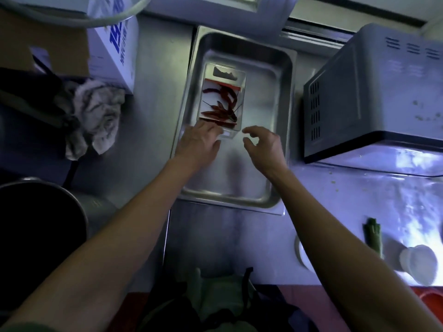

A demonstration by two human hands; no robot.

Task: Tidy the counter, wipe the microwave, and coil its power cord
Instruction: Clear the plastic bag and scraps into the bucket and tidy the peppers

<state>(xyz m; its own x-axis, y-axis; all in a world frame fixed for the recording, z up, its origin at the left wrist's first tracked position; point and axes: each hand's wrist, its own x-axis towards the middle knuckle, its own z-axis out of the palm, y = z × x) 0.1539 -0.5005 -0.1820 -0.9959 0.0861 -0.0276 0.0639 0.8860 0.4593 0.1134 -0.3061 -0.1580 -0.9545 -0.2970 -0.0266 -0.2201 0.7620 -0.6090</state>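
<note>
A: Both hands are over the shallow rectangular stainless-steel tray (271, 68) now. Where is the chilli pack?

B: The clear plastic box of dried red chillies (221, 99) lies flat inside the tray, towards its left wall. The left hand (200, 142) is at the box's near end, fingers laid on that corner and its edge; I cannot tell whether they grip it.

A: And the other one?

B: The right hand (263, 146) hovers just right of the box's near end, fingers loosely curled and apart, holding nothing, not touching the box.

A: The microwave?

B: The grey metal microwave oven (374, 92) stands right of the tray, just beside its right rim. Left of the tray a crumpled pale cloth (96, 116) sits on the steel counter (153, 80).
</note>
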